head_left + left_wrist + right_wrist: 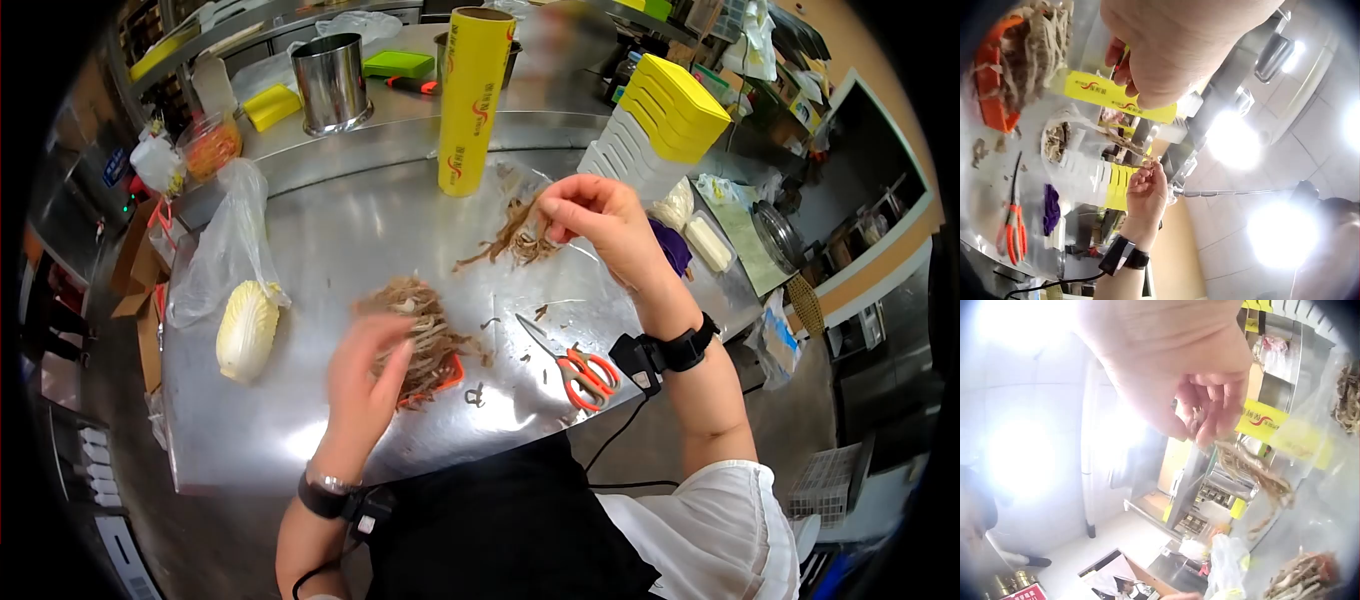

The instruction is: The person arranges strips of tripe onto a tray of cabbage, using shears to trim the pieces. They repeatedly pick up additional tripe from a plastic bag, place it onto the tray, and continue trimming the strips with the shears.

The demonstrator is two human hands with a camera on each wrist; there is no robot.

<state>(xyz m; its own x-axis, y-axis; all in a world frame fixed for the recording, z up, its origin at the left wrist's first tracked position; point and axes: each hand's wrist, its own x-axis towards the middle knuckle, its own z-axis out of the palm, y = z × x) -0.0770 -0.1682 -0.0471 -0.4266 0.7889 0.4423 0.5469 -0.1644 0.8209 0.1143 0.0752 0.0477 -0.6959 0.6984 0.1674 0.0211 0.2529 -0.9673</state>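
My right hand, raised over the table's far right part, pinches a few brown, stringy strands that look like dried mushroom; they dangle from thumb and fingertips. Below it in the head view lies a clear plastic bag with more strands. My left hand, blurred, is beside a heaped pile of the same strands in an orange basket. Its thumb stands apart from the fingers and nothing shows in its grasp. Orange-handled scissors lie between the hands with blades apart, scraps around them.
A tall yellow roll stands at the back of the steel table. Napa cabbage and a plastic bag lie at left. Stacked yellow and white containers rise at back right, with a purple item nearby.
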